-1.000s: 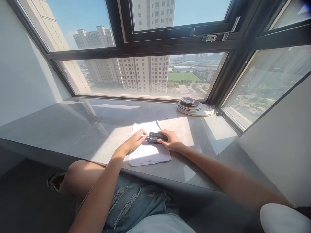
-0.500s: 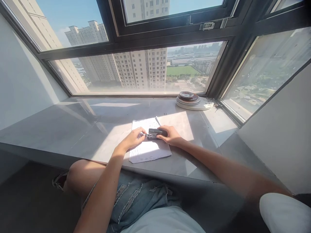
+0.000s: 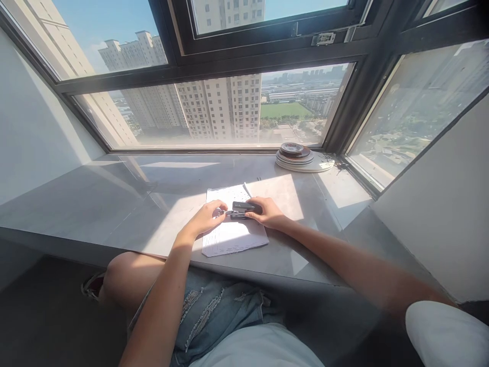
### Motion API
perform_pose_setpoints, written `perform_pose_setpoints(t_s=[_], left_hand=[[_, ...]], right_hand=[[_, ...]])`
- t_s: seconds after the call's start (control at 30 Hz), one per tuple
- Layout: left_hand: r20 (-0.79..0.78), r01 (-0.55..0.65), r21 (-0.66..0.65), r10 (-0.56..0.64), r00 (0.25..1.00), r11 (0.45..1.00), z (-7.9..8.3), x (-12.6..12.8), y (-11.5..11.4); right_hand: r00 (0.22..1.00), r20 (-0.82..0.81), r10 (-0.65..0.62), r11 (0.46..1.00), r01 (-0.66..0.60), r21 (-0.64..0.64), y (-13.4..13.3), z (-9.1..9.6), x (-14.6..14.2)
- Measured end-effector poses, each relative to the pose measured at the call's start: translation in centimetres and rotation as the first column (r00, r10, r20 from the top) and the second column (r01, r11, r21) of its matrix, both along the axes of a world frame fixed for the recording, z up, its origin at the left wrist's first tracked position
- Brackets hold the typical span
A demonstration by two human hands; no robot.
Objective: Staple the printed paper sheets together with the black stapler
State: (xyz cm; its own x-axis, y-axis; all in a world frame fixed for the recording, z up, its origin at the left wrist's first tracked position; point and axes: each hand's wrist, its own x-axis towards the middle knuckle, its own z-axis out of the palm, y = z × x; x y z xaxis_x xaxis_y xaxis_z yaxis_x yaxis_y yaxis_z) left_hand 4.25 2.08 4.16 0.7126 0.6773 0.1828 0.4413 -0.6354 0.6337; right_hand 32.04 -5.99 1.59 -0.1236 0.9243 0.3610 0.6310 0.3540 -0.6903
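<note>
stapler: it is over the white papers, on the broad pale ledge under the window, with the stacked plates well apart from it, at the back right. the ledge looks hard and smooth, a firm rest for my wrists. the papers look thin and soft, and i suspect they would slide or crease if i leaned on them. the stapler itself, black and stiff, i judge light enough for one hand but dense for its size, perhaps a little slick where the casing is smooth. my right hand is closed around its rear end, fingers over the upper arm and thumb lower down; that seems the best place to hold, near the hinge. its upper arm stands apart from the base, so i would keep skin out of that gap. my left hand has thumb and fingertips drawn close at a small shiny piece by the front end. whether they truly pinch it, i cannot tell; it looks slim and easily bent.
</note>
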Motion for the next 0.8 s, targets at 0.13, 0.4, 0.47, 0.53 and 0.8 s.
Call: perform_pose_setpoints(t_s=[0.13,0.4,0.47,0.53,0.8], left_hand=[[0.087,-0.132,-0.033,0.134,0.987,0.991,0.3,-1.0,-0.8],[0.237,-0.199,-0.268,0.265,0.935,0.943,-1.3,-1.2,-3.6],[0.251,-0.195,-0.306,0.277,0.928,0.932,-1.8,-1.1,-3.7],[0.259,-0.203,-0.349,0.303,0.917,0.915,-2.1,-1.0,-3.7],[0.236,-0.198,-0.543,0.374,0.897,0.816,-1.3,1.7,-5.3]], right_hand=[[1.0,-0.021,0.001,1.0,-0.002,-0.021,0.0,0.1,0.0],[0.999,-0.032,0.004,1.0,-0.003,0.015,0.4,-0.5,0.1],[0.999,-0.032,0.012,1.0,-0.011,0.024,0.4,-0.6,0.2],[1.0,-0.02,0.022,0.999,-0.022,0.027,0.4,-0.5,0.1],[0.999,-0.007,0.046,0.998,-0.046,0.051,0.2,-0.2,-0.1]])
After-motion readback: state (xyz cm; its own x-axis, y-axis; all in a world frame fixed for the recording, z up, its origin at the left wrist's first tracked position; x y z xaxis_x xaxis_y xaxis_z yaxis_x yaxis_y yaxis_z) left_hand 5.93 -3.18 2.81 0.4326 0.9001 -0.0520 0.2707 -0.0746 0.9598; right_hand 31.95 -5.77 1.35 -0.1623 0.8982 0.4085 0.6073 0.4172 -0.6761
